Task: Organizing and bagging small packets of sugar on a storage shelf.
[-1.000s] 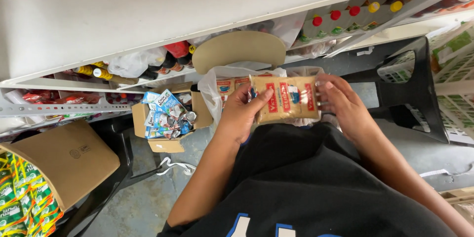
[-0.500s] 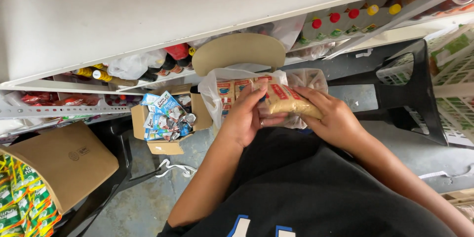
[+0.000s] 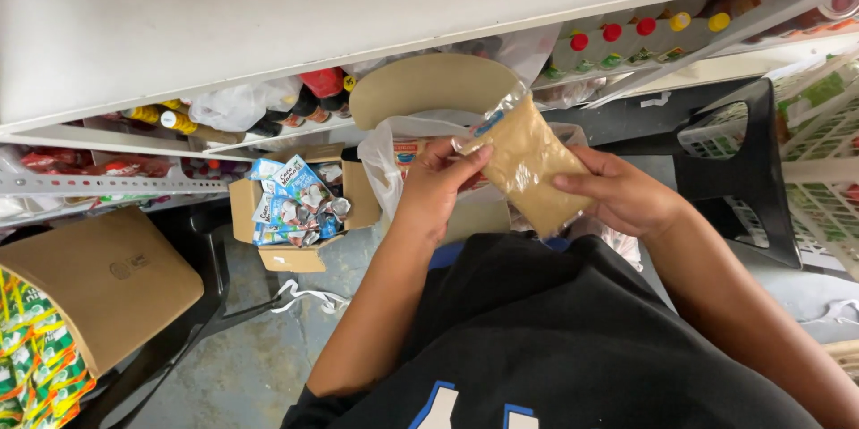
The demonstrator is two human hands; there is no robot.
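One clear packet of tan powder [image 3: 528, 165] is held tilted above the lap, over an open plastic bag [image 3: 394, 156] of more packets; the left hand [image 3: 436, 189] pinches its upper left edge between thumb and fingers; the right hand [image 3: 622, 196] grips its lower right side, fingers curled under, thumb on top. Beside the bag stands one small open carton [image 3: 295, 254] heaped with blue sachets; a black stool [image 3: 747, 178] stands to the right, one brown box [image 3: 98, 281] to the left, bottles on the shelf [image 3: 179, 138] beyond. Half a second ago the packet lay lower and flatter; now it is raised clear of the bag.
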